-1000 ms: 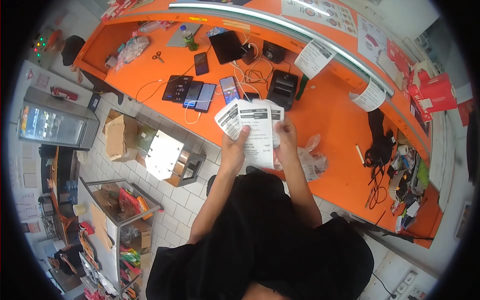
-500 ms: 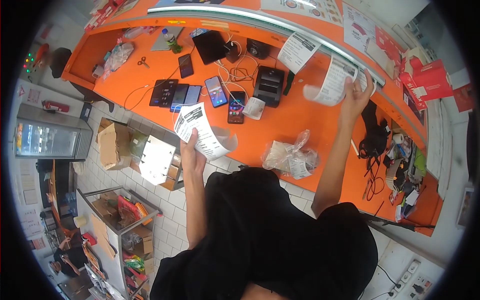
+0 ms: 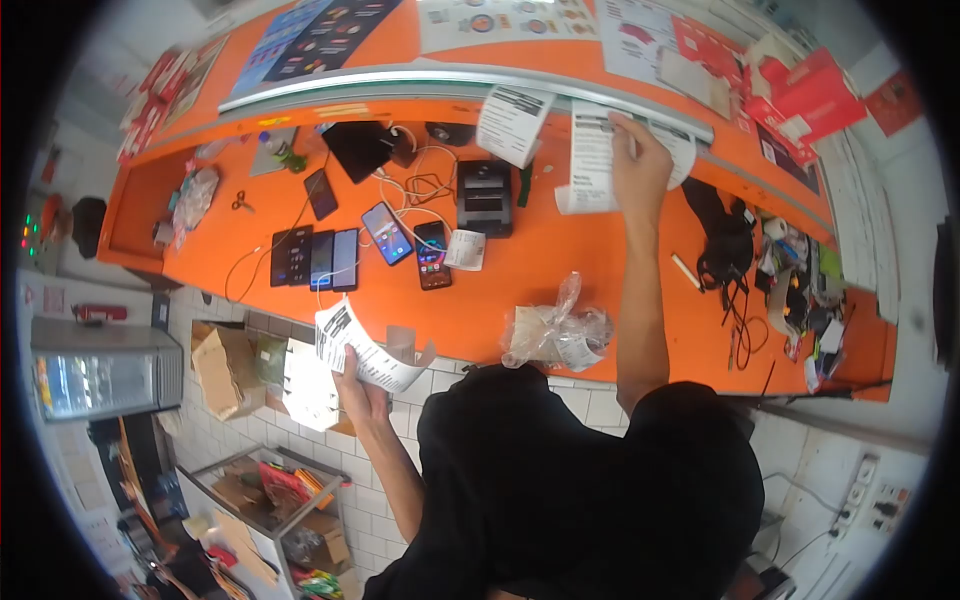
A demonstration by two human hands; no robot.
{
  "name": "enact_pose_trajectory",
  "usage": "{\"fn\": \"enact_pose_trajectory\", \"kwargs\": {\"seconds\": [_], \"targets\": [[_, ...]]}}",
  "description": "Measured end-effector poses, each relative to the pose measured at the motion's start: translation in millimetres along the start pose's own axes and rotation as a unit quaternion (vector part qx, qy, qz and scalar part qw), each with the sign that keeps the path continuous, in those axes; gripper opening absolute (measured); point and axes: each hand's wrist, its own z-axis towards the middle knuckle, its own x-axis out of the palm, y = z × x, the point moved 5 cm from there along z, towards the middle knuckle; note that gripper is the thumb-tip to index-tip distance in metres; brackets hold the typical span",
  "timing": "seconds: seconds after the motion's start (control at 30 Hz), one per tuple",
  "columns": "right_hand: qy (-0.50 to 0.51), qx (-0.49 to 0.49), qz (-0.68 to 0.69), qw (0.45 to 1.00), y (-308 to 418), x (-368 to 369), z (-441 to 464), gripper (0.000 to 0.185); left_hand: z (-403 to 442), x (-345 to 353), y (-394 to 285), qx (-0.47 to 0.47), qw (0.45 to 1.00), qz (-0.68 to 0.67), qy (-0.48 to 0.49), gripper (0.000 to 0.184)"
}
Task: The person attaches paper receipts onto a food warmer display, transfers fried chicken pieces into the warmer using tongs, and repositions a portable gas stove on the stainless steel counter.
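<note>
My left hand (image 3: 362,392) grips printed paper receipts (image 3: 350,345) over the front edge of the orange counter (image 3: 470,320); their lower ends curl to the right. At the metal rail (image 3: 430,75), my right hand (image 3: 640,170) is raised with its fingers closed at the top of a hanging receipt (image 3: 588,160). Another receipt (image 3: 515,125) hangs from the rail to its left, and part of one more (image 3: 682,158) shows behind the hand on the right. Below lie a black receipt printer (image 3: 485,198) and a clear plastic bag with wrapped contents (image 3: 555,338).
Several phones, including a lit one (image 3: 387,234), lie on the counter among white cables. A tablet (image 3: 358,150), scissors (image 3: 242,201) and a small bottle (image 3: 285,155) are farther left. Tangled black straps (image 3: 722,250) and clutter fill the right end. A cardboard box (image 3: 225,370) stands on the floor.
My right hand has moved in to the rail and its fingers have closed at the hanging receipt, which was swinging and blurred. The view has turned; my left hand still holds its receipts.
</note>
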Motion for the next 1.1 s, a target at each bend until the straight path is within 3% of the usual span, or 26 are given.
{"fn": "enact_pose_trajectory", "kwargs": {"seconds": [0.03, 0.1, 0.17, 0.23, 0.3, 0.37, 0.5, 0.63, 0.73, 0.77, 0.83, 0.87, 0.9, 0.97, 1.0, 1.07, 1.1], "targets": [[-0.008, 0.009, -0.007, 1.0, -5.5, -1.8, -0.1, 0.023, -0.5, -3.7, 1.6, -0.009, 1.0, 0.008, 0.007, 0.046], [-0.026, -0.068, -0.097, 0.993, -6.7, 0.9, 5.0, 0.023, 0.6, -8.2, 2.9, -0.011, 1.0, -0.001, -0.002, 0.048], [-0.013, -0.036, -0.18, 0.983, 17.9, -2.5, -1.1, 0.023, -0.5, -3.7, 3.5, -0.009, 1.0, 0.006, 0.018, 0.049], [-0.026, -0.11, -0.36, 0.926, 42.7, -3.1, -9.5, 0.029, 0.4, -4.5, 2.5, -0.017, 1.0, 0.014, 0.01, 0.049], [-0.027, -0.164, -0.376, 0.912, 39.9, -1.9, -5.2, 0.032, 2.2, -4.9, 0.1, -0.016, 0.999, 0.032, 0.016, 0.049], [0.051, -0.241, -0.399, 0.883, 33.7, 7.3, -4.6, 0.036, -3.2, -2.9, -1.9, -0.009, 0.999, 0.04, 0.013, 0.049], [0.053, -0.284, -0.41, 0.865, 30.9, 5.5, -8.4, 0.039, -15.3, 0.5, -5.7, 0.007, 0.999, 0.049, 0.006, 0.044], [0.066, -0.257, -0.429, 0.864, 30.2, 0.9, -7.3, 0.046, -24.2, 8.6, -9.6, 0.04, 0.996, 0.074, 0.013, 0.038], [0.02, -0.298, -0.401, 0.866, 55.5, 1.7, -26.0, 0.046, -32.8, 14.1, -11.8, 0.064, 0.993, 0.092, 0.034, 0.036], [-0.003, -0.284, -0.374, 0.883, 70.4, 5.0, -42.0, 0.045, -36.1, 16.8, -12.8, 0.068, 0.993, 0.088, 0.028, 0.036], [0.085, -0.232, -0.174, 0.953, 91.3, 24.2, -78.3, 0.043, -41.1, 26.4, -12.1, 0.059, 0.991, 0.114, 0.037, 0.035], [0.2, -0.178, 0.003, 0.963, 93.0, 42.5, -109.7, 0.043, -44.4, 32.2, -13.7, 0.064, 0.989, 0.12, 0.059, 0.033], [0.329, -0.115, 0.122, 0.929, 84.0, 67.2, -150.8, 0.041, -45.2, 37.4, -13.5, 0.076, 0.985, 0.13, 0.082, 0.03], [0.466, -0.009, 0.186, 0.865, 108.4, 98.4, -222.7, 0.036, -49.5, 45.5, -16.5, 0.081, 0.975, 0.173, 0.11, 0.028], [0.484, -0.013, 0.199, 0.852, 115.2, 110.4, -247.2, 0.036, -51.8, 44.7, -17.0, 0.089, 0.969, 0.201, 0.115, 0.029], [0.424, 0.177, 0.345, 0.819, 114.4, 133.7, -279.6, 0.028, -53.7, 36.6, -23.8, 0.111, 0.963, 0.228, 0.091, 0.031], [0.446, 0.173, 0.351, 0.805, 124.3, 139.8, -288.9, 0.028, -54.1, 31.9, -24.3, 0.098, 0.969, 0.213, 0.082, 0.033]]}}
